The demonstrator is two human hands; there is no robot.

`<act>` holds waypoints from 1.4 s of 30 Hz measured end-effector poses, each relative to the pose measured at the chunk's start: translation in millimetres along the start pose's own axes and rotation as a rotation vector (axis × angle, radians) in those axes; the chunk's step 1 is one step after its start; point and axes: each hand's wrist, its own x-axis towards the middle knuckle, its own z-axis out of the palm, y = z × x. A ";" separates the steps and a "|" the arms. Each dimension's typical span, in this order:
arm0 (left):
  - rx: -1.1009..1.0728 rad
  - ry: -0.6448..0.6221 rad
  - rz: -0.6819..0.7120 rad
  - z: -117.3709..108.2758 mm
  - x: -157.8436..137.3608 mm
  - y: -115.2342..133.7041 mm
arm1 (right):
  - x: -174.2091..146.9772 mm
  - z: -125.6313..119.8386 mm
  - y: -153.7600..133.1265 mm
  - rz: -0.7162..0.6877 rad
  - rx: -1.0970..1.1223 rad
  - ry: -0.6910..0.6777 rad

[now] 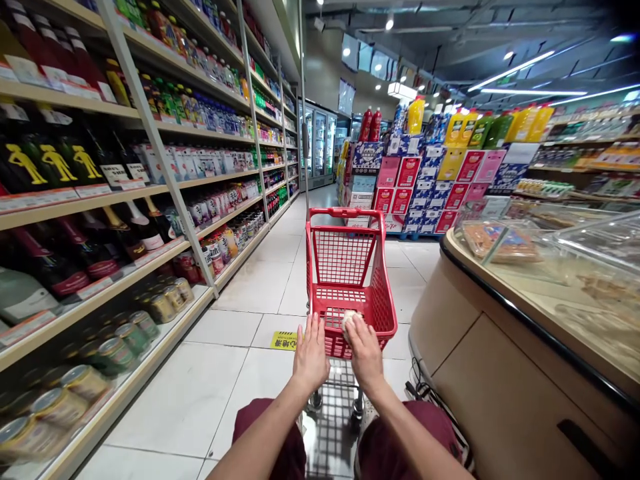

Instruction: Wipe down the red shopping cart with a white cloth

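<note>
Right in front of me stands a red plastic shopping cart, its handle at the far end and its basket near my knees. My left hand rests at the near left corner of the basket, its fingers stretched out and holding nothing. Beside it, my right hand presses a crumpled whitish cloth against the near part of the basket. Part of the cloth is hidden under the fingers.
Shelves of bottles and cans line the left side. A curved display counter with packaged food stands close on the right, with cables at its foot. Stacked drink cartons are ahead. A yellow floor sticker marks the tiles.
</note>
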 end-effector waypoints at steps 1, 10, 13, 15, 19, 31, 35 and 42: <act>0.004 0.008 0.009 1.5 0.3 -0.2 | 2.9 3.8 -9.5 -0.003 0.008 -0.013; 0.043 0.009 0.038 -1.5 1.6 -6.6 | 11.3 -7.5 14.6 -0.165 0.057 -0.126; 0.023 0.003 0.030 -2.7 1.4 -3.8 | 3.6 -9.0 14.5 -0.093 0.023 -0.071; 0.016 0.000 0.011 -2.5 1.3 -2.3 | 3.8 -3.0 -3.0 -0.048 0.024 -0.023; 0.034 0.006 0.005 -1.2 1.1 -4.8 | 8.6 2.7 -24.9 -0.075 0.080 -0.028; 0.045 0.053 0.008 2.3 1.2 -5.2 | -1.0 -1.5 -22.3 -0.033 0.073 -0.001; 0.039 0.051 0.017 1.1 1.1 -8.6 | -7.8 -11.4 4.4 0.017 0.023 0.018; 0.031 0.054 0.043 6.8 0.1 11.5 | -13.8 -17.6 0.4 0.002 0.044 0.028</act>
